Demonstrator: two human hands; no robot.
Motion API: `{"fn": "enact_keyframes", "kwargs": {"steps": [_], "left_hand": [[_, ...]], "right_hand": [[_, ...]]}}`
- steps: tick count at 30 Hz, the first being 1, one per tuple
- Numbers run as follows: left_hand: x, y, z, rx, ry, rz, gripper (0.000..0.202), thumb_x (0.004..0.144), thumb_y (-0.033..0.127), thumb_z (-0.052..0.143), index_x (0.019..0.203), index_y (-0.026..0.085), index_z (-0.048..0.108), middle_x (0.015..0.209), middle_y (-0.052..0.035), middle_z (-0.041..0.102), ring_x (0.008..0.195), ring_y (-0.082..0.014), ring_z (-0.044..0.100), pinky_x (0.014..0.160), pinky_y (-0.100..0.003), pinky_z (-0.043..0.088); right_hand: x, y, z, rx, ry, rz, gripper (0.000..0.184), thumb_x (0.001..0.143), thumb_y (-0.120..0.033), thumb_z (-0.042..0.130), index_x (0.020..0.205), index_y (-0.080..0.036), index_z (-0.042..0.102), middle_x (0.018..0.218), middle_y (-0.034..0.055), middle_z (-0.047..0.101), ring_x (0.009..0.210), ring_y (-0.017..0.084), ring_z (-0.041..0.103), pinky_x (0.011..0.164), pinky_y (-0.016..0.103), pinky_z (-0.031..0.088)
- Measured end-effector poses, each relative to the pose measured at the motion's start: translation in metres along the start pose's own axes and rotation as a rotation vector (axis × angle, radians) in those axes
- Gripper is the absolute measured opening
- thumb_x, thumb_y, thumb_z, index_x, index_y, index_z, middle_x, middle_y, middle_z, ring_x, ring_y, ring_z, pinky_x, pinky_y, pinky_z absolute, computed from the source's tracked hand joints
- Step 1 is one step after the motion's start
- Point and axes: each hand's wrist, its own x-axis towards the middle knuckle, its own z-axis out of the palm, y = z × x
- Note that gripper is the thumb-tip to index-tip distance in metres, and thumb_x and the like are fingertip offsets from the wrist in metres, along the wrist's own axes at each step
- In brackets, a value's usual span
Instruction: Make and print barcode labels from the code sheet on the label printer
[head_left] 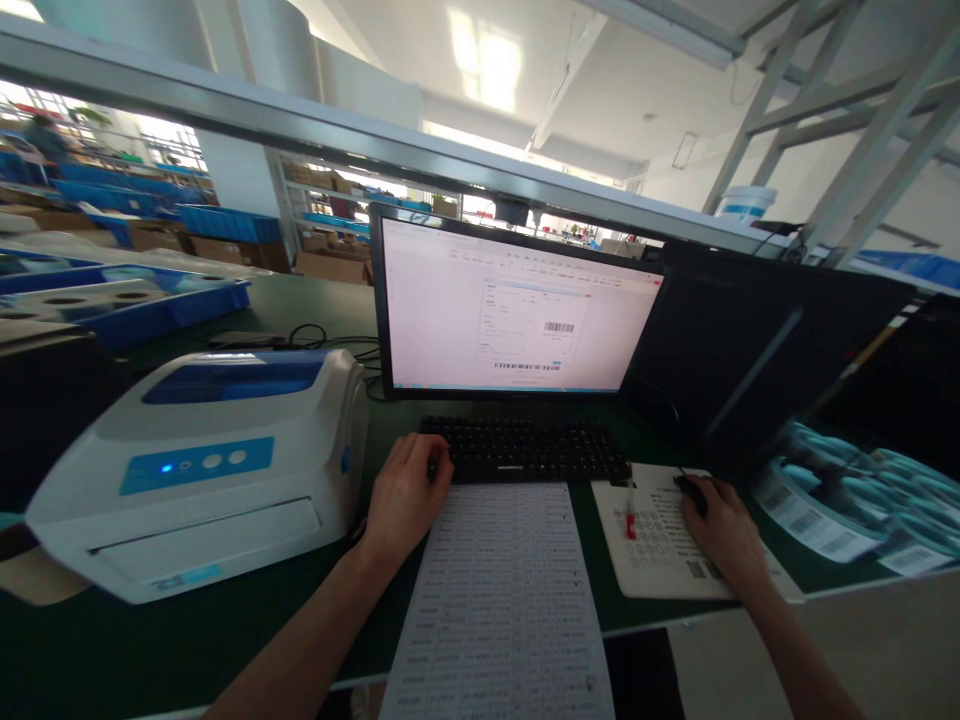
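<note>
My left hand [409, 490] rests at the left end of a black keyboard [525, 450], its fingers curled in toward the thumb. A dark gap shows between thumb and fingers; I cannot make out what, if anything, is held there. Under the keyboard's front edge lies a long printed sheet [510, 600] with rows of small text, running toward me past the table edge. Over on the right, my right hand [724, 530] is closed around a black computer mouse [691, 492] on a white printed mouse pad [652, 560]. Behind the keyboard, a monitor [517, 310] displays a window with barcodes.
A white label printer [217, 470] with a lit blue light stands on the left. Rolls of barcode labels [832, 520] lie at the right. A blue tray [172, 310] is at the back left. Cables [330, 343] run behind the printer, and a metal shelf rail [315, 130] crosses above.
</note>
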Motion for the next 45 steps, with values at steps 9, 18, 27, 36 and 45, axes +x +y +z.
{"fn": "enact_keyframes", "kwargs": {"steps": [9,18,27,36,45], "left_hand": [[0.000,-0.002,0.002,0.003,-0.006,0.005,0.010,0.101,0.014,0.055,0.104,0.024,0.054,0.094,-0.0053,0.060,0.090,-0.0300,0.060,0.082,-0.046,0.051],[-0.001,-0.004,0.002,0.008,-0.017,-0.008,0.010,0.101,0.015,0.054,0.105,0.024,0.055,0.095,-0.0052,0.060,0.091,-0.0302,0.060,0.083,-0.047,0.051],[0.000,0.000,0.002,0.000,0.002,-0.013,0.011,0.099,0.015,0.056,0.104,0.025,0.056,0.094,-0.0063,0.062,0.090,-0.0307,0.061,0.082,-0.047,0.052],[-0.001,0.004,0.005,0.034,0.032,-0.050,0.009,0.095,0.015,0.059,0.099,0.023,0.059,0.092,-0.0060,0.062,0.091,-0.0298,0.060,0.085,-0.045,0.051],[-0.002,0.002,0.008,0.076,0.022,-0.071,0.008,0.095,0.018,0.062,0.100,0.024,0.060,0.093,-0.0063,0.062,0.093,-0.0301,0.061,0.087,-0.045,0.051]], "right_hand": [[0.001,0.000,0.000,0.000,-0.014,0.013,0.051,0.099,-0.050,0.042,0.140,-0.028,0.062,0.141,0.0107,0.057,0.119,0.029,0.062,0.103,0.048,0.053],[-0.001,-0.001,-0.001,0.009,-0.021,0.018,0.051,0.098,-0.050,0.042,0.140,-0.028,0.062,0.143,0.0112,0.055,0.119,0.030,0.062,0.102,0.050,0.054],[0.000,-0.009,-0.011,0.020,-0.011,0.023,0.052,0.097,-0.048,0.043,0.141,-0.027,0.060,0.137,0.0125,0.058,0.113,0.030,0.063,0.098,0.050,0.054],[0.002,-0.017,-0.022,-0.023,0.000,0.070,0.054,0.094,-0.051,0.047,0.137,-0.023,0.063,0.127,0.0143,0.061,0.107,0.030,0.061,0.092,0.046,0.052],[0.003,-0.019,-0.026,0.007,0.037,0.065,0.053,0.091,-0.048,0.052,0.133,-0.019,0.065,0.123,0.0161,0.063,0.101,0.029,0.061,0.089,0.046,0.051]]}}
